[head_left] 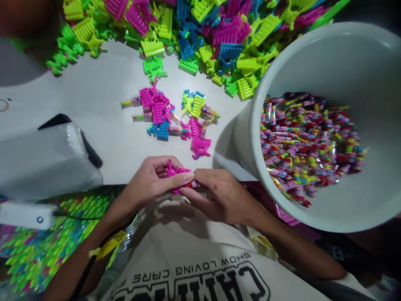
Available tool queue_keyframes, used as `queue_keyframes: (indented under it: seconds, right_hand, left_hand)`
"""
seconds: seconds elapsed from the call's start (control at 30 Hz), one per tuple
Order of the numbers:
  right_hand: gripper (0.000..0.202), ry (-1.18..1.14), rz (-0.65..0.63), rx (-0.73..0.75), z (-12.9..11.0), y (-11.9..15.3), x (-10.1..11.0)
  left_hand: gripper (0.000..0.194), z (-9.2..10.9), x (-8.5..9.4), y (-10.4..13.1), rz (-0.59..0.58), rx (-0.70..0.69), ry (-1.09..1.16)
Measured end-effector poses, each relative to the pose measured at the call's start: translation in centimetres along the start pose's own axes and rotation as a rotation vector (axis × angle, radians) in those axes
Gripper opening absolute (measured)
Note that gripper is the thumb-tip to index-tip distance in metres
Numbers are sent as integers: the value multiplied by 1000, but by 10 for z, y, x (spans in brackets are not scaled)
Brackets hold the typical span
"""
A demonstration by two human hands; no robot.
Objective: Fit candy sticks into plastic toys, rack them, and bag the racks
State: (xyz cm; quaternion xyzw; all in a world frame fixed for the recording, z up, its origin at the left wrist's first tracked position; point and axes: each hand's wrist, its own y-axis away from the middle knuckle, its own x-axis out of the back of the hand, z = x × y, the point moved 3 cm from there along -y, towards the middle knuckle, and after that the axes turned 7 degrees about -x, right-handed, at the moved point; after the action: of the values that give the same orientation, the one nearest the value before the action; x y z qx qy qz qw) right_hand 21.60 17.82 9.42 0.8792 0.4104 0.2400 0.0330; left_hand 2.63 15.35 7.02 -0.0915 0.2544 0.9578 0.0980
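Just past the table's near edge, my left hand point(150, 177) is closed around a bright pink plastic toy point(175, 170), its thumb lying along the top. My right hand point(222, 194) pinches a small wrapped candy tube point(194, 184) against the toy's right side. How far the tube goes into the toy is hidden by my fingers. Ahead of my hands lies a loose group of ribbed toys with little figures: pink ones point(161, 112), a blue one point(162, 130) and a yellow one point(198, 105). Candy tubes stick out of several. A pink toy point(201, 146) lies nearest me.
A large grey bucket point(247, 138) at right holds many wrapped candy tubes point(300, 146). Loose toys point(232, 52) are heaped along the back. At left, a plastic bag point(46, 163) covers part of a black object point(90, 150); a white box point(26, 215) with a cable sits below.
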Motion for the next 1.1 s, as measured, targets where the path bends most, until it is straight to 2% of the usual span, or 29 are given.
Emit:
queue_keyframes:
  seconds: [0.17, 0.27, 0.47, 0.57, 0.7, 0.8, 0.93, 1.1]
  right_hand:
    - [19, 31, 52, 56, -2, 1, 0]
    - [21, 43, 84, 81, -1, 4, -2]
    - [22, 74, 48, 52, -1, 10, -8]
    - [22, 81, 35, -6, -4, 13, -9]
    - [17, 171, 34, -180, -9, 14, -6]
    - [15, 180, -15, -263, -13, 12, 0]
    - [15, 71, -142, -327, -13, 12, 9]
    - [17, -18, -285, -160, 0, 15, 15]
  left_hand:
    - [30, 1, -7, 1, -52, 24, 21]
    - [33, -1, -15, 7, -30, 86, 90]
    - [36, -6, -23, 18, 7, 150, 149]
    - [38, -8, -24, 20, 37, 137, 142]
    - [39, -10, -25, 22, 63, 154, 95]
    - [35, -12, -26, 24, 48, 164, 52]
    - [40, -14, -26, 23, 0, 194, 65]
    - [47, -12, -23, 20, -44, 204, 35]
